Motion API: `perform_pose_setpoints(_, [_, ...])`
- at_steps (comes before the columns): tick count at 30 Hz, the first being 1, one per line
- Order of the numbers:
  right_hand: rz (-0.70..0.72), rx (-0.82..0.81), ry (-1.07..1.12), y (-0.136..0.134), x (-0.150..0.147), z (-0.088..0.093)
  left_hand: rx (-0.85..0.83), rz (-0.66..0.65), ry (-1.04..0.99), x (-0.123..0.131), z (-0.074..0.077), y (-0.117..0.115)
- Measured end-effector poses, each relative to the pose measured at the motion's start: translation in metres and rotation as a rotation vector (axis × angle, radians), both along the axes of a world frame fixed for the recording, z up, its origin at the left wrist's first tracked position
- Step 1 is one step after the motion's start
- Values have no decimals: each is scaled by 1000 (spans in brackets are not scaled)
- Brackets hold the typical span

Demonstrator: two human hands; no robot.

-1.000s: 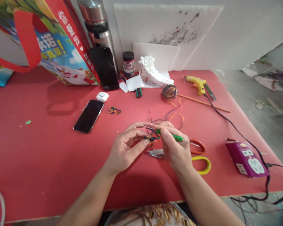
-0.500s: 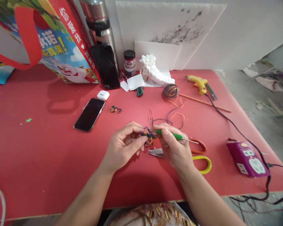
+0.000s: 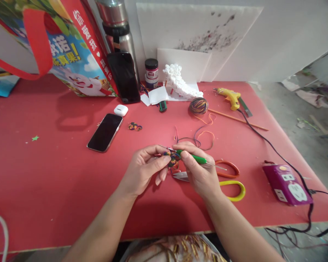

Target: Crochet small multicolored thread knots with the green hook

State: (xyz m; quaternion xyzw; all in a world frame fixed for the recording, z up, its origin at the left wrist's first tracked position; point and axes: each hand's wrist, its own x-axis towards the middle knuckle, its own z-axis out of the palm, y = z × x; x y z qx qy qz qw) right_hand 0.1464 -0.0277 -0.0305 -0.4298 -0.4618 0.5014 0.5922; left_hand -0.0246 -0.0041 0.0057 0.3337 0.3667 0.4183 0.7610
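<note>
Between thumb and fingers, my left hand (image 3: 150, 165) pinches a small multicoloured crochet piece (image 3: 172, 159) in dark blue, green and orange yarn. My right hand (image 3: 200, 169) is closed around the green handle of a crochet hook (image 3: 198, 158). The hook's thin metal tip lies at the upper edge of the piece, by my left fingertips; whether it passes through a loop is too small to tell. Beneath my right hand lie scissors (image 3: 233, 191) with one orange and one yellow handle, their blades partly covered. Loose yarn (image 3: 198, 136) curls on the table just beyond my hands.
A yarn ball (image 3: 198, 105), a wooden stick (image 3: 240, 120) and a yellow glue gun (image 3: 229, 97) lie farther back. At right sits a purple power box (image 3: 287, 183) with black cables. Leftward are a phone (image 3: 105, 133), a white earbud case (image 3: 120, 110) and another small crochet piece (image 3: 135, 126).
The hook and my right hand have shifted slightly left, closer to my left hand. The crochet piece has turned a little, showing more of its face. Both hands keep their holds.
</note>
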Motion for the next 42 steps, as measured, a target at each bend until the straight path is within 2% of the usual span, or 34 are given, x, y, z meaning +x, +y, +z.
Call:
perform_pose_setpoints(7, [-31,-9,21,0,0,-2,-8,35,1,-2,-1,1])
perform_pose_setpoints(12, [-11,31,32,0,0,3,-68,34,-75,-2,-3,4])
perform_pose_setpoints(18, [19,-84,110,-2,0,2,-114,10,-118,-1,-4,8])
perform_pose_setpoints(22, [-33,-104,103,-2,1,2,-93,16,-81,-1,-4,8])
perform_pose_setpoints(27, [-27,-123,99,-2,1,2,-56,26,-34,-1,-3,7])
perform_pose_setpoints(36, [-26,-54,55,-1,1,2,-18,54,53,-1,-3,6])
perform_pose_setpoints(42, [-28,-42,42,0,2,0,112,52,155,-2,-5,4])
